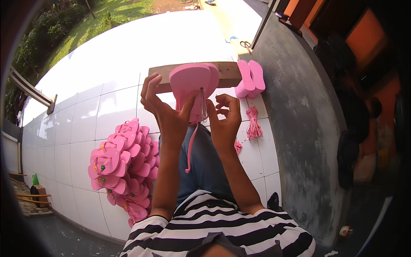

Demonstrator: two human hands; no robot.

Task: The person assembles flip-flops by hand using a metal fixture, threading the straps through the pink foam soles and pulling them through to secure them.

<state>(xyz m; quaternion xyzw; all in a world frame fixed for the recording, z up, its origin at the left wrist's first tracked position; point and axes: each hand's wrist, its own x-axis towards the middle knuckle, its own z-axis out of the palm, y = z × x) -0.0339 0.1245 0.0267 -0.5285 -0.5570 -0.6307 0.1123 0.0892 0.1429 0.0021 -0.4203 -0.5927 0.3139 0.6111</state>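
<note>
A pink flip-flop sole (187,79) stands upright before me, a second sole edge (214,77) showing behind it. My left hand (168,109) has its thumb on the sole's face, while its fingers curl beside the left edge, some of them hidden. A thin looped metal wire tool (204,105) sticks in a hole of the sole and runs downward. Beside the wire is my right hand (225,115), thumb close to it and the other fingers bent, with a gap between. From the sole's lower end a pink strap (190,147) hangs over my lap.
A wooden block (229,73) lies behind the soles. Stacked pink soles (250,79) stand to its right, above a bundle of pink straps (253,122). Finished pink flip-flops with flower trims (124,158) are heaped at left. Scissors (245,45) lie farther off, near the grey ledge (295,107).
</note>
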